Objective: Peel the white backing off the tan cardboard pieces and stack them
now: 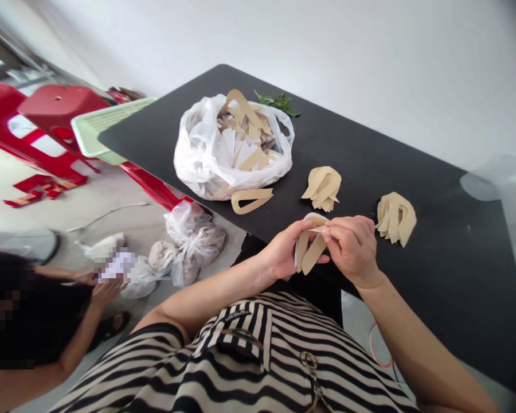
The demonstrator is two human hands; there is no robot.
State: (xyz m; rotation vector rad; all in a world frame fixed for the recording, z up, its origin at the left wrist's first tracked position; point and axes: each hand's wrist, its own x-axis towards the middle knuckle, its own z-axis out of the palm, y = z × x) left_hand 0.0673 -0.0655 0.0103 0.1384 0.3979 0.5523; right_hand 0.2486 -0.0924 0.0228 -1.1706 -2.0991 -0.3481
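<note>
Over the near edge of the dark table, my left hand (286, 252) is closed around looped strips of tan paper with white edges (312, 252). My right hand (353, 246) pinches the upper part of the same strips, its fingertips partly hiding them. One tan looped strip (251, 201) lies on the table beside a white plastic bag (198, 155) filled with tan and white strips. A bundle of tan strips (322, 186) rests beyond my hands, and another bundle (397, 218) lies to the right of my right hand.
Green leaves (279, 103) lie behind the bag on the black table (370, 155). A pale green basket (112, 117) and red stools (64, 109) stand at the left. Tied plastic bags (195, 241) sit on the floor near another person's hands (107, 289).
</note>
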